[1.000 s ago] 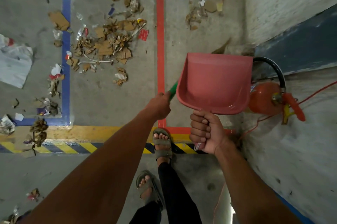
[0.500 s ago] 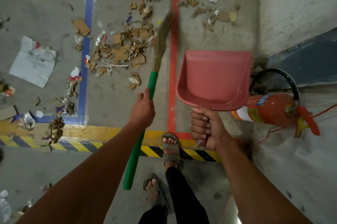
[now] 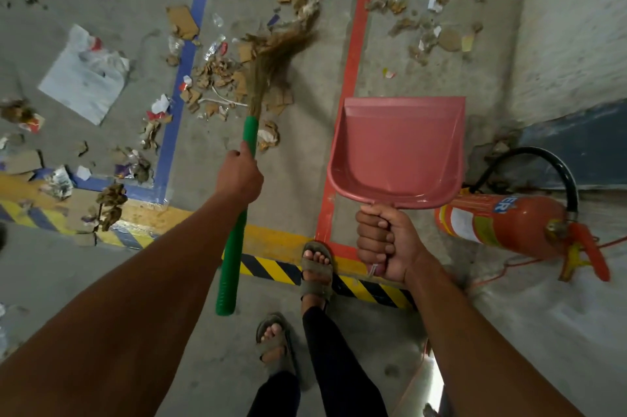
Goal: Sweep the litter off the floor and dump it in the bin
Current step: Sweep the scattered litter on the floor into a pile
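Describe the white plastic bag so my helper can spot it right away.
Start at the blue floor line left of the broom. Left of that line, apart from the cardboard scraps, lies the plastic bag, flat on bare concrete. It is the largest single piece of litter, pale and crumpled, while its neighbours are small brown bits.

Pink dustpan (image 3: 397, 151), green-handled broom (image 3: 237, 230), red extinguisher (image 3: 502, 223), yellow-black striped tape (image 3: 271, 269).

One head-worn wide-angle view looks steeply down past both forearms onto the grey concrete floor (image 3: 101, 280), feet at the bottom edge.
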A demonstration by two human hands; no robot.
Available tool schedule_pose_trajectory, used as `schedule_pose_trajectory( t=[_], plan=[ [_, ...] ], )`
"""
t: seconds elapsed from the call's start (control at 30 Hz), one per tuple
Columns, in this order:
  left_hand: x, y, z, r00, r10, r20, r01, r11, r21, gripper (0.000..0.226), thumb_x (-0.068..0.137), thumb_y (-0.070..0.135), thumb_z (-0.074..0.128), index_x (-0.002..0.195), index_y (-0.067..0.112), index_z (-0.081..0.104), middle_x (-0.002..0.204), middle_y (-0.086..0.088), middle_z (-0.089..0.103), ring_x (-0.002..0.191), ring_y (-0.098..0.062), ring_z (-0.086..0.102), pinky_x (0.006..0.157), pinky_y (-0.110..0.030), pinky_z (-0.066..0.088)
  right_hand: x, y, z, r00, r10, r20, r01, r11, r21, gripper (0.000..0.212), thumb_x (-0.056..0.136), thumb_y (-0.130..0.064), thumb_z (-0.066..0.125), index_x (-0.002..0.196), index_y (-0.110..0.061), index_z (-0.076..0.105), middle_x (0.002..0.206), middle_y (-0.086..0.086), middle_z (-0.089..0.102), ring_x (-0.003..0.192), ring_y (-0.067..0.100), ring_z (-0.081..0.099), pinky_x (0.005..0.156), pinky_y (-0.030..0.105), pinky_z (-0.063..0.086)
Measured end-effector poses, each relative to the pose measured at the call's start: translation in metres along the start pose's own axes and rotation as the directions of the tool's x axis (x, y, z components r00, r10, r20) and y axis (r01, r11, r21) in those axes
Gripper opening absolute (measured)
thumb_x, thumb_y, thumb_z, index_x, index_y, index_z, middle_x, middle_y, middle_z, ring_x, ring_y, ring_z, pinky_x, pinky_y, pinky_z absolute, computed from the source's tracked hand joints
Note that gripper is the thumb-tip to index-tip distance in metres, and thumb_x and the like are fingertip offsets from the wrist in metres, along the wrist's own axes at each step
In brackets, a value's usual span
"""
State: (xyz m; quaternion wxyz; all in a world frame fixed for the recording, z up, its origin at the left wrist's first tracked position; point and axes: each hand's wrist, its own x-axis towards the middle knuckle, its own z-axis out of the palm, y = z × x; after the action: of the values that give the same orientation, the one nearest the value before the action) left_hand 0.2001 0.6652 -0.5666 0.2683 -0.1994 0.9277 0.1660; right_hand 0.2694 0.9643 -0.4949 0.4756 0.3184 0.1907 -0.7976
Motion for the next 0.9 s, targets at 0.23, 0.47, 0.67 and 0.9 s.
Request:
schedule_pose_trajectory(
  t=[0.23, 0.47, 0.67, 0.9],
  plan=[
    [-0.054, 0.013, 0.004, 0.974, 0.219, -0.051, -0.225, 0.955, -0.191, 0.057, 0.109, 0.02, 0.041, 0.162, 0.01, 0.022, 0.138, -0.023, 0.048, 0.107, -0.042, 0.059, 0.09, -0.052, 0.052, 0.005, 0.013, 0.016, 0.999, 0.027, 0.042, -0.028, 0.999, 0.018, 0.043, 0.101, -0.022, 0.047, 0.06, -0.022, 0.034, 0.04, -0.008, 0.026, 0.03, 0.005, 0.021, 0.036, 0.023, 0.014],
    [-0.041, 0.047, 0.05, 0.895, 0.401, 0.192, -0.409, 0.913, -0.001, 0.059, 0.104, 0.017, 0.047, 0.16, 0.013, 0.028, 0.14, -0.022, 0.05, 0.111, -0.048, 0.059, 0.084, -0.049, 0.049, 0.001, 0.001, 0.008, 0.999, 0.037, 0.034, -0.037, 0.999, 0.014, 0.041, 0.102, -0.022, 0.04, 0.063, -0.024, 0.027, 0.041, -0.009, 0.022, 0.032, 0.006, 0.016, 0.034, 0.022, 0.019],
    [-0.004, 0.063, 0.033, 0.975, 0.144, 0.172, -0.154, 0.987, 0.048, 0.058, 0.101, 0.01, 0.048, 0.156, 0.01, 0.03, 0.134, -0.022, 0.051, 0.116, -0.043, 0.06, 0.095, -0.052, 0.054, -0.008, -0.006, -0.008, 0.999, 0.045, 0.002, -0.045, 0.999, -0.007, 0.042, 0.101, -0.022, 0.043, 0.06, -0.023, 0.033, 0.04, -0.009, 0.023, 0.03, 0.005, 0.021, 0.034, 0.022, 0.018],
    [-0.009, 0.028, -0.009, 0.998, 0.024, -0.053, -0.035, 0.978, -0.207, 0.061, 0.105, 0.012, 0.046, 0.161, 0.011, 0.023, 0.135, -0.021, 0.05, 0.111, -0.04, 0.06, 0.094, -0.052, 0.054, -0.005, 0.002, -0.002, 0.999, 0.027, 0.028, -0.028, 0.999, 0.024, 0.04, 0.098, -0.021, 0.05, 0.06, -0.022, 0.035, 0.04, -0.009, 0.025, 0.031, 0.006, 0.02, 0.036, 0.024, 0.015]
  ],
)
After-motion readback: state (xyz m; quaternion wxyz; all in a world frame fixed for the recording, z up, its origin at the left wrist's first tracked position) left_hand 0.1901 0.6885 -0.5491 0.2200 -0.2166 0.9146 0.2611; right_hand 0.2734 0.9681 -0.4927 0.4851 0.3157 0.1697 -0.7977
